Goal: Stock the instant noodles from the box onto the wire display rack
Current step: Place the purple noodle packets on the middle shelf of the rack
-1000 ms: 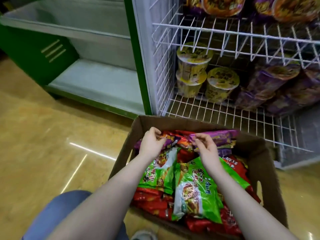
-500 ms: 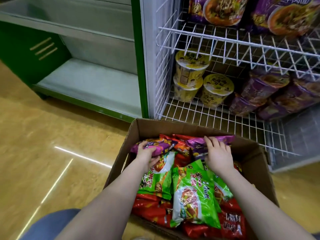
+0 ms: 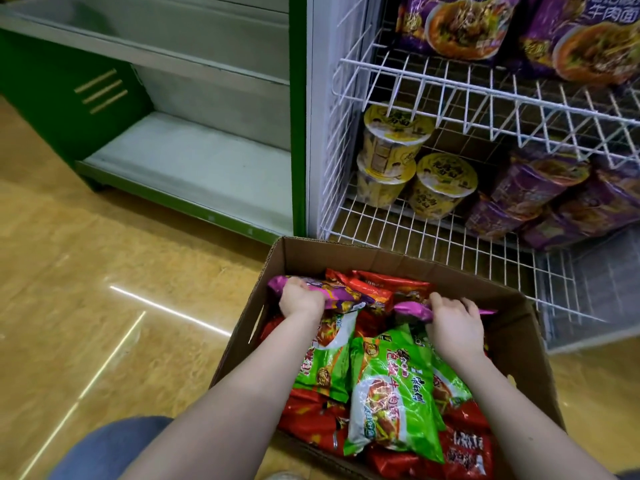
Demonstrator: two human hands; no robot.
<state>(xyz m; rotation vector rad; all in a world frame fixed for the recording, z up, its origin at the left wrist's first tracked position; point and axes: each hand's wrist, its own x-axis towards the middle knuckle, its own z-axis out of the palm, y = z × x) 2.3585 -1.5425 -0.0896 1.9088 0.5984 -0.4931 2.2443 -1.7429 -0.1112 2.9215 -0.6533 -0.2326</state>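
At twelve o'clock from the cardboard box, the wire display rack is partly stocked. One purple noodle packet is gripped by the left hand, another by the right hand. Many packets remain boxed.

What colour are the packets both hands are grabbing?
Purple, clearest in the head view: left hand and right hand.

Green, red, purple noodle packets fill open cardboard box.

Left hand and right hand each grip a purple packet (inside the box).
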